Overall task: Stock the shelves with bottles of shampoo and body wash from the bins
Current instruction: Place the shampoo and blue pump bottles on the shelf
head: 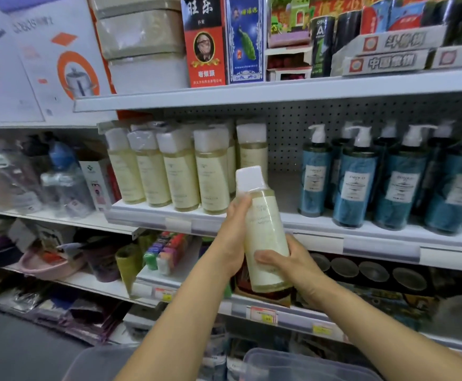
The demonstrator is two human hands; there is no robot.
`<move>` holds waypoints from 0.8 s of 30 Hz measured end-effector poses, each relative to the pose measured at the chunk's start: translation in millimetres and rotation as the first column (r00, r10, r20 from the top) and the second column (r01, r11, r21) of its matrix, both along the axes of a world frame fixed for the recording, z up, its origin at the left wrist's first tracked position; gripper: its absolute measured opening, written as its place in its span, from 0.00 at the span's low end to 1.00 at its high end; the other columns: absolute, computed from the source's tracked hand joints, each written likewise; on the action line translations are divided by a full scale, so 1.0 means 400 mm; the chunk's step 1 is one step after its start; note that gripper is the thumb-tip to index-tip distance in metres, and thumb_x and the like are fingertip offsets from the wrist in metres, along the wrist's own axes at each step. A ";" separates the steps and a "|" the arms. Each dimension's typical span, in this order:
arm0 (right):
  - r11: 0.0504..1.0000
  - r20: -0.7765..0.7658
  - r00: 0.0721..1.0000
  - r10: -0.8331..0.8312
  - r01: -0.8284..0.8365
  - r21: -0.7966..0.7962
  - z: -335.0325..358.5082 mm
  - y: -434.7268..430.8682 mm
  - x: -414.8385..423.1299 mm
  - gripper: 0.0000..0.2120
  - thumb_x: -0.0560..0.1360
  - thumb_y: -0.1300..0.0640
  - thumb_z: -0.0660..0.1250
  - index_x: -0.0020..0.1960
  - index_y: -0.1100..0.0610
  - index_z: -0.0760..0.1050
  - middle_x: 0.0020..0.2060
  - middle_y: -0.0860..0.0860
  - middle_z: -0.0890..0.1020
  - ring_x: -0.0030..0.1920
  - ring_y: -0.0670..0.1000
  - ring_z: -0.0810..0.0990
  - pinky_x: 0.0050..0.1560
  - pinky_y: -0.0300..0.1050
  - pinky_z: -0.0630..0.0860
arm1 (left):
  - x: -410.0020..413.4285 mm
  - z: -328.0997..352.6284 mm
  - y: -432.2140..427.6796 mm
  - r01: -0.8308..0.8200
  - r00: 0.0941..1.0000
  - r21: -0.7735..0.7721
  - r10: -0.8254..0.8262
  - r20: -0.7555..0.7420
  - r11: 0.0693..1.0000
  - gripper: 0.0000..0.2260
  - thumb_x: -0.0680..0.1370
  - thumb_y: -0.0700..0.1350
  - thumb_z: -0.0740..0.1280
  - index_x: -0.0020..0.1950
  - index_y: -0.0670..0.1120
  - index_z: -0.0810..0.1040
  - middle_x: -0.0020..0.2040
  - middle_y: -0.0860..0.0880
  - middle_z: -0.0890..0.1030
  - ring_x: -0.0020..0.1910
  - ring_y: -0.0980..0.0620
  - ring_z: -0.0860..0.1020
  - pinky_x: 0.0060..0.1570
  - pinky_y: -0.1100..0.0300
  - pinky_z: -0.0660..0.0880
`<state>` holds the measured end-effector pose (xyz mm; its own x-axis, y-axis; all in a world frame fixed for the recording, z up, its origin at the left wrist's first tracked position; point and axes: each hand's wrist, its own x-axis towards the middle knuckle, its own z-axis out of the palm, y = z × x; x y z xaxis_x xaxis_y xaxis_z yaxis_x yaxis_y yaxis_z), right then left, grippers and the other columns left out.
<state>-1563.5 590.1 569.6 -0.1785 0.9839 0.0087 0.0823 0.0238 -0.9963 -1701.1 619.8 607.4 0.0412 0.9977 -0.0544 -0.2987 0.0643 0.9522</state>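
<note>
I hold one pale yellow bottle point(264, 229) with both hands in front of the middle shelf point(320, 235), cap up and leaning slightly left. My left hand point(231, 237) is wrapped round its upper body, thumb tip near the shoulder. My right hand point(289, 264) grips the lower part, thumb lying across the front. The cap is white and square under clear film. The label print is faint and I cannot read it. The bottle is clear of the shelf and level with the bare stretch between a row of matching pale bottles point(181, 171) on the left and teal pump bottles point(357, 185) on the right. The teal bottles carry white labels, their brand line too blurred to read. On the upper shelf stand a red and black box point(203, 42) with Chinese characters and a portrait, and white boxes point(389, 61) where "中国" is legible. The lower rail carries yellow and red price tags point(263, 314), unreadable. A clear plastic bin point(293, 364) sits at the bottom edge.
</note>
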 end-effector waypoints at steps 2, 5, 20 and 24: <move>0.997 -0.033 0.997 -0.067 0.068 0.033 0.030 0.026 -0.016 0.23 0.68 0.54 0.78 0.59 0.50 0.71 0.50 0.49 0.83 0.45 0.46 0.84 0.37 0.37 0.78 | -0.003 0.016 0.004 0.071 0.995 0.052 -0.067 -0.073 0.996 0.22 0.80 0.56 0.65 0.73 0.52 0.68 0.64 0.47 0.80 0.62 0.48 0.80 0.64 0.47 0.76; 0.986 -0.044 0.991 -0.129 0.133 0.104 0.075 0.069 -0.027 0.23 0.69 0.56 0.77 0.59 0.52 0.71 0.51 0.49 0.82 0.46 0.44 0.83 0.35 0.34 0.77 | -0.012 0.035 0.016 0.131 0.981 0.103 -0.114 -0.157 0.986 0.22 0.80 0.54 0.66 0.73 0.55 0.67 0.64 0.51 0.81 0.61 0.52 0.80 0.64 0.49 0.76; 0.930 0.002 0.973 -0.231 0.220 0.293 0.159 0.262 -0.088 0.29 0.66 0.57 0.80 0.61 0.51 0.70 0.51 0.44 0.80 0.50 0.41 0.79 0.41 0.34 0.75 | -0.067 0.113 0.191 0.165 0.965 0.210 -0.114 -0.235 0.963 0.25 0.80 0.42 0.67 0.74 0.57 0.66 0.64 0.52 0.80 0.64 0.52 0.78 0.63 0.53 0.75; 0.926 0.020 0.962 -0.272 0.256 0.277 0.141 0.312 -0.090 0.32 0.63 0.54 0.82 0.62 0.51 0.71 0.52 0.44 0.81 0.52 0.44 0.81 0.47 0.41 0.79 | -0.069 0.103 0.229 0.162 0.961 0.183 -0.113 -0.251 0.970 0.24 0.78 0.36 0.64 0.72 0.54 0.67 0.63 0.51 0.80 0.63 0.51 0.77 0.64 0.51 0.75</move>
<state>-1599.5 714.7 626.2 0.0789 0.9576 0.2772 0.1787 0.2599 -0.9489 -1728.7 711.4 648.7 0.1891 0.9746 0.1201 -0.0642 -0.1098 0.9919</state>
